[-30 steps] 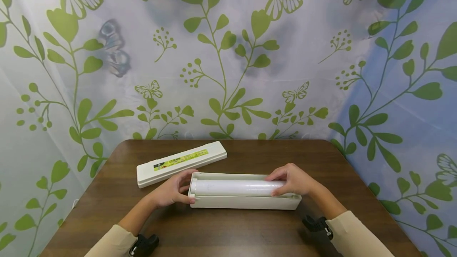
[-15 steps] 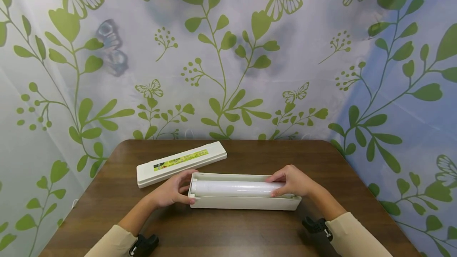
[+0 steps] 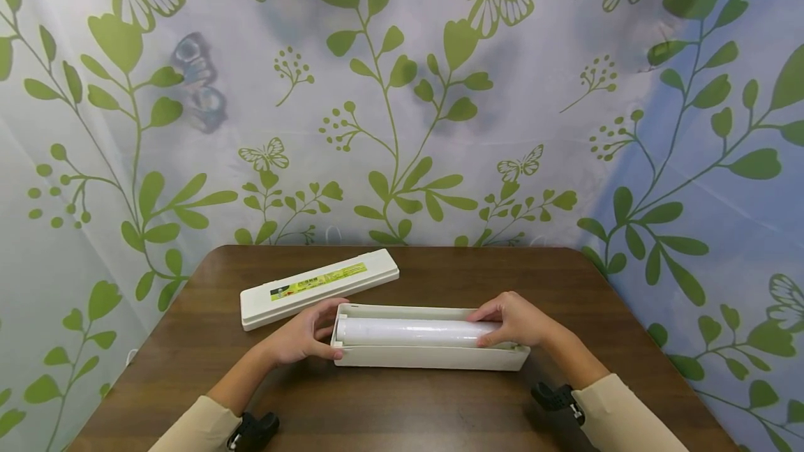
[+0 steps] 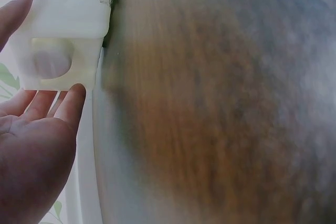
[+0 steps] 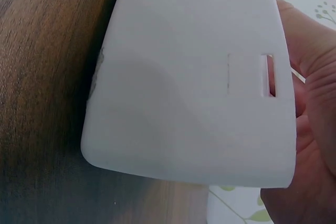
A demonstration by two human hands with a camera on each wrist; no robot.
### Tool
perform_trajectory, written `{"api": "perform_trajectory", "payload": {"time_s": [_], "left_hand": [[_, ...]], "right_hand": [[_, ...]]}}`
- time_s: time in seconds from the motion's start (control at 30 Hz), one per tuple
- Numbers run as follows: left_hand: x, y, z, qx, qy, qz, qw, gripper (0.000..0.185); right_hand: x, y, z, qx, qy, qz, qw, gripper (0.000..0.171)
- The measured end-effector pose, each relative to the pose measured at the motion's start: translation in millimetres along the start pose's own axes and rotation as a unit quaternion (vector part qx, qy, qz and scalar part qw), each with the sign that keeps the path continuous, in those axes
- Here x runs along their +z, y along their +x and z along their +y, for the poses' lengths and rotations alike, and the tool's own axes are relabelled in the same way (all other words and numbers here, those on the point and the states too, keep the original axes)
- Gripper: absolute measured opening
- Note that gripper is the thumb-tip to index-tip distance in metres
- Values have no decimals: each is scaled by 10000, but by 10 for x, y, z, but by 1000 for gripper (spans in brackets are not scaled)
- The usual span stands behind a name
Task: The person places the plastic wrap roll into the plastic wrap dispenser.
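A long white dispenser box (image 3: pixel 433 358) lies open across the table (image 3: pixel 402 410), with a white film roll (image 3: pixel 414 332) lying in it. My left hand (image 3: pixel 301 337) cups the box's left end, thumb on the near side and fingers on the far side. In the left wrist view that box end (image 4: pixel 63 40) sits between the thumb and fingers of the left hand (image 4: pixel 31 150). My right hand (image 3: pixel 518 318) grips the right end of the roll, fingers curled over it. In the right wrist view the box's wall (image 5: pixel 194 77) fills the frame, with the right hand (image 5: pixel 315 129) behind it.
The box's white lid (image 3: pixel 317 284), with a yellow-green label, lies flat behind and left of the box. A leaf-and-butterfly curtain (image 3: pixel 402 103) hangs close behind the table. Bare wood shows in front of the box and to the right.
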State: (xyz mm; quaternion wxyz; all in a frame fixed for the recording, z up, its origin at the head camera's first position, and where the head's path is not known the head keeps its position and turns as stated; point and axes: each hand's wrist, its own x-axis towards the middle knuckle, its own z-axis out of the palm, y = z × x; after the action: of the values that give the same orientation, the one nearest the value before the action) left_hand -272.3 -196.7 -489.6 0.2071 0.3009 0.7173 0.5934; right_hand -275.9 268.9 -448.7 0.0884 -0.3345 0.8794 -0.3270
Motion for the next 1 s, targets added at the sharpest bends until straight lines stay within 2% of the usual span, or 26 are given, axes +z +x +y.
{"api": "perform_trajectory", "payload": {"time_s": [0.13, 0.33, 0.63, 1.0], "left_hand": [[16, -3, 0, 28, -5, -12, 10000, 91], [36, -11, -7, 42, 25, 24, 10000, 92], [65, -33, 7, -65, 27, 74, 9999, 94], [112, -54, 48, -118, 105, 93, 9998, 94]], "right_hand": [[-14, -22, 10, -118, -51, 33, 9999, 43], [-68, -98, 35, -131, 271, 168, 9994, 44], [-151, -232, 39, -167, 482, 429, 9978, 43], [-164, -406, 140, -269, 806, 1362, 9870, 34]]}}
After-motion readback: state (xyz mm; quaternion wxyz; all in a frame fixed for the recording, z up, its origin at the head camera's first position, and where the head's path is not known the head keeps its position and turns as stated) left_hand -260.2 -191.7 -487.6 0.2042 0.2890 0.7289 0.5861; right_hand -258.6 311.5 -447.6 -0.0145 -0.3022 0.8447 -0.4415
